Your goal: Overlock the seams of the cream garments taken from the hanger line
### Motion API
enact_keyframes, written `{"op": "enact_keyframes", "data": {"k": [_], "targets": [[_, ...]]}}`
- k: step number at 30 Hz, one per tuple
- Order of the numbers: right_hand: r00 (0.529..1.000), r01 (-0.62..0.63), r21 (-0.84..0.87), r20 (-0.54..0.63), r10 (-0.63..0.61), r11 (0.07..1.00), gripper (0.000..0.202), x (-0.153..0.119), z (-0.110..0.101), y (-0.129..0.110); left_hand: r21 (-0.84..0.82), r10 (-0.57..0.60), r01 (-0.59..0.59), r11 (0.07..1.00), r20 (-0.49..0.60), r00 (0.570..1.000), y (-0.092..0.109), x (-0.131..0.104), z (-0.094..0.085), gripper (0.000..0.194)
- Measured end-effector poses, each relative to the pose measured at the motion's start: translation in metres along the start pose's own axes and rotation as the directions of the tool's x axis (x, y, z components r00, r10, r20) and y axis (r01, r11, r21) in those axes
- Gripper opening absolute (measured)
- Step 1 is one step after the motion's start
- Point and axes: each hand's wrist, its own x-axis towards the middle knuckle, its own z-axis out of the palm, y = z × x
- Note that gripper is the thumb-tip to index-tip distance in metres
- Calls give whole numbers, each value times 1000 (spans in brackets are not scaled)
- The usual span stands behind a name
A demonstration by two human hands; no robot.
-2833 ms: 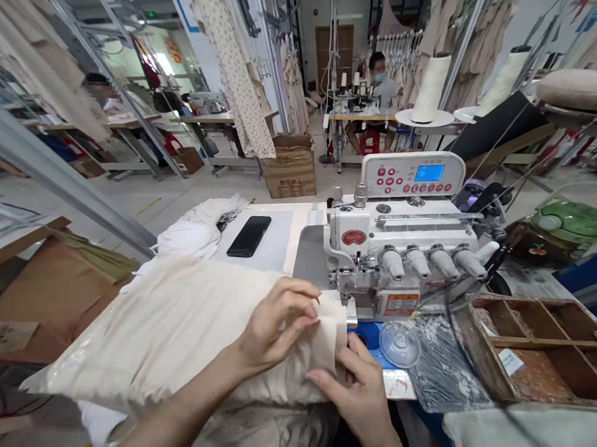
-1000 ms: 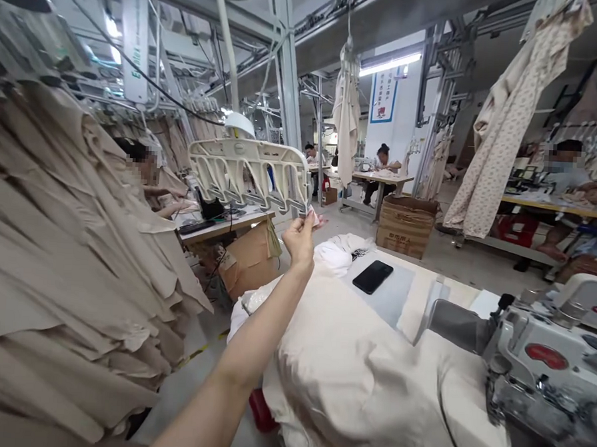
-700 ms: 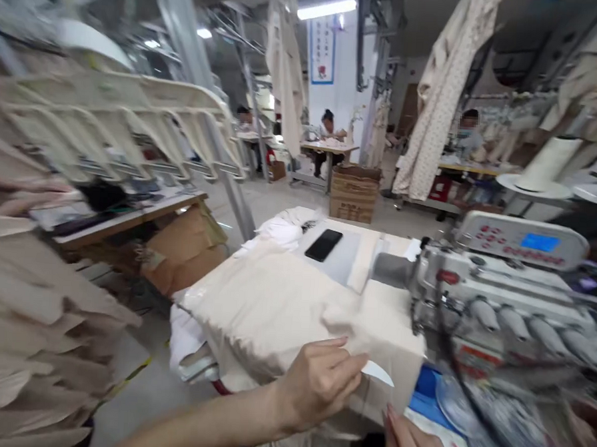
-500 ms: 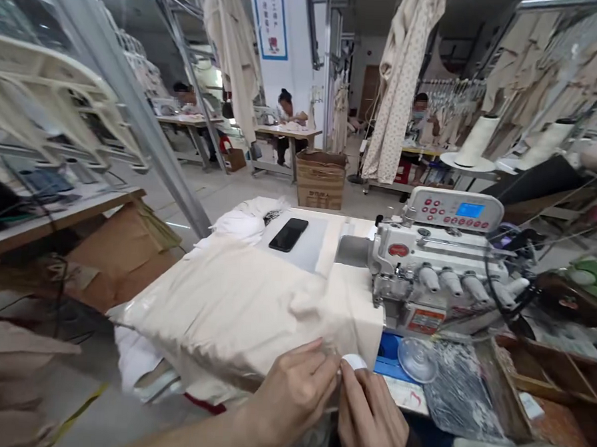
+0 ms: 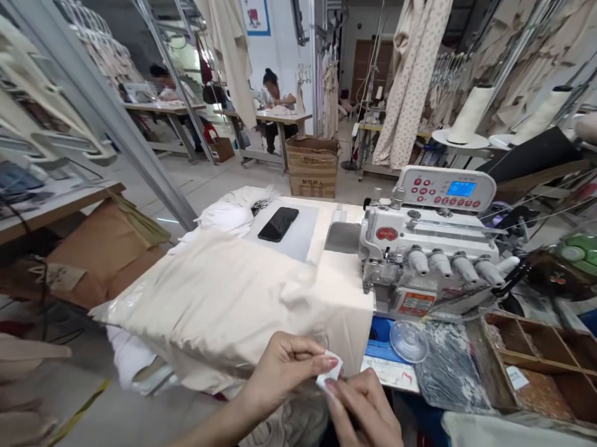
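Observation:
A small, flat white piece, perhaps a label, is pinched between both hands in front of the table edge. My left hand grips its upper left side with thumb and fingers. My right hand is closed on its lower edge. Just beyond the hands, cream fabric lies spread over the table, with its front part hanging down. To the right stands an overlock sewing machine with a lit control panel. A black phone rests behind the fabric.
A clear suction-cup-like disc sits right of the hands, beside a wooden compartment tray. White thread cones stand behind the machine. A slanting metal post rises at left. A cardboard box and seated workers are farther back.
The hands have turned the white piece upward so more of it shows. My left hand has shifted left and my right hand slightly lower. The camera view has shifted a little.

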Motion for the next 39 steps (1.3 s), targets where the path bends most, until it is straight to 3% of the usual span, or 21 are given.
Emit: {"op": "enact_keyframes", "data": {"k": [2,4,10,16,19,22,24,28,30,33,35,39], "targets": [[987,-154,40,-45,156,987,19,0,0,-3,7,75,-75,997,-35,997,-4,-1,3,43],[973,-216,36,-73,218,976,16,4,-1,-5,-8,104,-104,995,-42,994,-8,-3,2,41],[958,-276,36,-67,278,960,17,13,-2,-5,-10,93,-94,996,-34,995,-13,-6,-4,28],[964,-259,46,-55,262,965,17,17,-3,-8,36,97,-97,995,-8,995,-7,-8,0,31],[959,-279,7,-45,279,960,17,18,-4,-8,78,85,-82,994,-44,995,-7,-7,4,37],[953,-303,5,-13,303,953,15,16,-7,-4,171,160,-142,975,-95,983,-8,-6,7,37],[930,-367,75,31,366,927,8,14,-12,0,238,241,-212,948,-98,966,-8,-7,8,32],[812,-584,186,122,571,790,14,20,-26,5,360,318,-289,887,-23,948,-2,-11,10,21],[804,-588,134,201,560,797,8,28,-31,5,399,315,-290,870,3,949,1,-11,12,19],[832,-523,88,269,485,848,18,37,-34,8,384,269,-241,891,-19,963,5,-8,14,18],[853,-499,111,241,464,860,17,38,-34,10,311,188,-168,936,-37,981,3,-3,14,18],[883,-469,169,94,459,867,16,31,-30,11,103,47,-35,994,-119,992,-5,9,13,35]]}}
